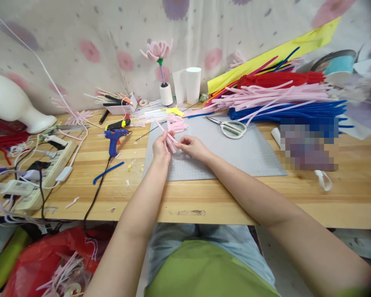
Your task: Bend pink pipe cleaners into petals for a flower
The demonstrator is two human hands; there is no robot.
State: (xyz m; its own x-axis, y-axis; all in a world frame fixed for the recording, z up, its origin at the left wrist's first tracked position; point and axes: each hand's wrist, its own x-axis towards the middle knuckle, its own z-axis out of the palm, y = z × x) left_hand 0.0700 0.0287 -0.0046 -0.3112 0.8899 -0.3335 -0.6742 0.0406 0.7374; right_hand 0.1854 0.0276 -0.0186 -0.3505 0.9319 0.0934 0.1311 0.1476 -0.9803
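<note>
My left hand (162,147) is closed around several pale pink pipe cleaners (170,142), held above the left part of a grey cutting mat (204,163). From the right, my right hand (191,147) pinches the same pipe cleaners near their lower ends with thumb and forefinger. Just beyond my hands, a small pile of short pink pipe cleaner pieces (177,124) lies on the mat. A pair of scissors (231,128) with pale handles rests at the mat's back edge.
A blue glue gun (113,140) stands left of the mat, its cord crossing the table edge. Red, pink (272,95) and blue pipe cleaner bundles lie back right. A pink flower (158,50) stands in a white pot (166,95). A power strip (46,177) with tangled cables sits left.
</note>
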